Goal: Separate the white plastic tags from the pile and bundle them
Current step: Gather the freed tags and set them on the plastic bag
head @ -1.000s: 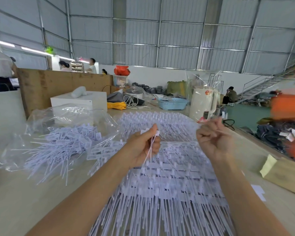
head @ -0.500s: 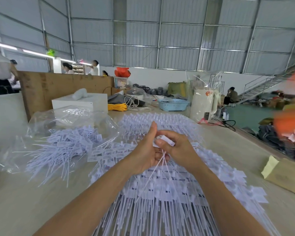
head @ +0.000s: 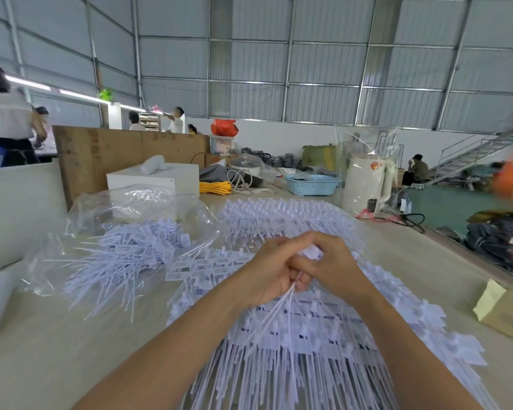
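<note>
Hands: my left hand (head: pixel 271 269) and right hand (head: pixel 332 266) are pressed together above the middle of the table (head: pixel 42 350), both clenched round a small bundle of white plastic tags (head: pixel 282 306) whose heads show at my right fingers and whose thin tails hang down toward me. Left of them: a clear bag of loose tags (head: pixel 125 250), well apart. Directly under and beyond: the main pile (head: pixel 308 344), long axes running away from me, equally near either hand.
</note>
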Demonstrator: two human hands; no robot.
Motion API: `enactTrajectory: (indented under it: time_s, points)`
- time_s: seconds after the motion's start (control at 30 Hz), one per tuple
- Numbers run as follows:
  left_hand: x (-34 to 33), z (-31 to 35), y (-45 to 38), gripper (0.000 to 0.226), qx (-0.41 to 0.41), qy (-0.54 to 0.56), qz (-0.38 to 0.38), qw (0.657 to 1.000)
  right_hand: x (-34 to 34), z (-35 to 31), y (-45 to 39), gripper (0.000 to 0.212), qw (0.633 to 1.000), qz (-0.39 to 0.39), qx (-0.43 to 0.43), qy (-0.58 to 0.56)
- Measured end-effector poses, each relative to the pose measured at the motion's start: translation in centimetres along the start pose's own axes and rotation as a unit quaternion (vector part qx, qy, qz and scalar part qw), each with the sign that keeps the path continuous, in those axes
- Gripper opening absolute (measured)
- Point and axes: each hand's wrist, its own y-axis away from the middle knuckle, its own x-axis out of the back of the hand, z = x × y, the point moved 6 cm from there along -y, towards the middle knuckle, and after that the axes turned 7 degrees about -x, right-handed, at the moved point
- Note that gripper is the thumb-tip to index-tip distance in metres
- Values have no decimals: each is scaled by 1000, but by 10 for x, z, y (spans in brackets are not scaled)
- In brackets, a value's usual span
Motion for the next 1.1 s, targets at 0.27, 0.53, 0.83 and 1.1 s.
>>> enactTrajectory:
  time_s: [0.27,0.53,0.83,1.1]
  points:
    - [0,2,6,4,7,-136,-12,991,43,5,1,9,965,262,8,-23]
    - [-2,58,3,20,-141,-33,65,987,48,10,0,23,951,273,-5,-143]
    - [93,130,41,25,-300,-134,175,928,30,41,-1,26,969,225,-66,-77]
    - [261,98,99,37,-2,-704,334,626,24,44,-2,17,974,206,-70,-65]
